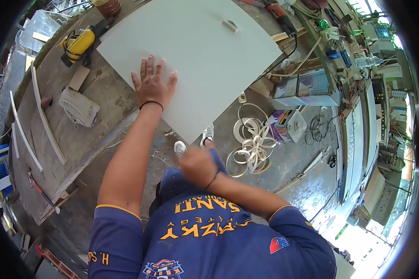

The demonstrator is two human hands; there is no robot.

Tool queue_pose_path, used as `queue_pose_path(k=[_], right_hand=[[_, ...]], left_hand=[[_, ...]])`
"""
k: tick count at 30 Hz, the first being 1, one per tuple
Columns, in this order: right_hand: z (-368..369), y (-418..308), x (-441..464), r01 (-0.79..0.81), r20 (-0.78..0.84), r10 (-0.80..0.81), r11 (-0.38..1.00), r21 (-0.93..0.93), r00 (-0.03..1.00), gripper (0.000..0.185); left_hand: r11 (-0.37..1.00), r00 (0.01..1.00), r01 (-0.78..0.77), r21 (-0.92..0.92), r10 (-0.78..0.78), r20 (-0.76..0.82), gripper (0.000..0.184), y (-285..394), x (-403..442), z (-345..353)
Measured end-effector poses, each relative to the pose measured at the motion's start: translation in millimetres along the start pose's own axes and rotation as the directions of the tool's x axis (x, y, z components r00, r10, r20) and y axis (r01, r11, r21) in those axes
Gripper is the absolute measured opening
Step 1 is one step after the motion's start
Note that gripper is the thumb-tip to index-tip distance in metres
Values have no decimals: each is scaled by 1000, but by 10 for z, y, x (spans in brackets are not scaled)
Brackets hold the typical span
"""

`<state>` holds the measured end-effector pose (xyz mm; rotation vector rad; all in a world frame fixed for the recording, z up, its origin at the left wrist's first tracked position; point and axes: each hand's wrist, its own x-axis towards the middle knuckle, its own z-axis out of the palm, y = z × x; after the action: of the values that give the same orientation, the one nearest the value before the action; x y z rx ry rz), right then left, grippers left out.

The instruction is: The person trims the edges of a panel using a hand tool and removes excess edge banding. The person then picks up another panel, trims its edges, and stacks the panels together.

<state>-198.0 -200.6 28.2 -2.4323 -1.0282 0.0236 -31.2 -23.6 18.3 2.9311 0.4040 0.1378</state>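
A large white board (195,60) lies on the workbench, one corner pointing toward my body. My left hand (154,83) rests flat on the board near its left edge, fingers spread. In front of my chest, just below the board's near corner, my right hand (198,167) is curled with its fingers closed and blurred by motion; whether it holds anything is hidden. A small block (230,26) sits on the far right part of the board.
On the bench at left are a yellow power tool (80,45), a whitish cloth (79,107) and curved strips (46,118). Coiled edging strips (253,146) lie on the floor at right, beside a purple box (286,124). A red power tool (280,16) lies beyond the board.
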Motion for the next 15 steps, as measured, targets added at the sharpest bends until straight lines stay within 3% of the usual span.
queue_pose_path(k=[1, 2, 4, 5, 6, 7, 8, 9, 12, 15], right_hand=[[128, -200, -65, 106, 43, -112, 987, 119, 993, 7], [39, -173, -21, 108, 41, -114, 987, 120, 993, 7], [-339, 204, 180, -103, 64, 114, 982, -155, 991, 6], [-426, 637, 246, -92, -246, 87, 996, -11, 965, 8], [-531, 1159, 237, -45, -404, 38, 999, -9, 914, 14], [-830, 1463, 411, -177, -449, 110, 978, -110, 887, 20], [-973, 1883, 461, -358, -379, 286, 924, -135, 880, 20], [-1108, 2099, 530, -424, -364, 334, 883, -203, 870, 22], [-1107, 2236, 573, -428, -372, 302, 843, -325, 878, 26], [-748, 1844, 426, -227, -281, 135, 916, -329, 950, 31]], left_hand=[[1000, 1000, 3, 2, -3, -3, 57, -6, 0, 6], [1000, 1000, -4, -3, 4, -1, 57, -11, -5, 18], [1000, 1000, 11, -9, -11, -1, 58, -28, 30, 15], [1000, 1000, 5, 7, -5, 12, 58, -18, 42, -14], [1000, 999, -3, 21, 2, 33, 58, -10, 14, -15], [1000, 999, 8, 21, -9, 38, 58, -10, 3, 2], [1000, 1000, 0, 3, 0, 21, 58, -17, 17, 8], [1000, 1000, -10, -13, 10, 7, 59, -29, 12, 16], [1000, 1000, -8, -18, 8, 4, 59, -31, 11, 26], [1000, 1000, -6, -6, 6, -1, 59, -30, 8, 30]])
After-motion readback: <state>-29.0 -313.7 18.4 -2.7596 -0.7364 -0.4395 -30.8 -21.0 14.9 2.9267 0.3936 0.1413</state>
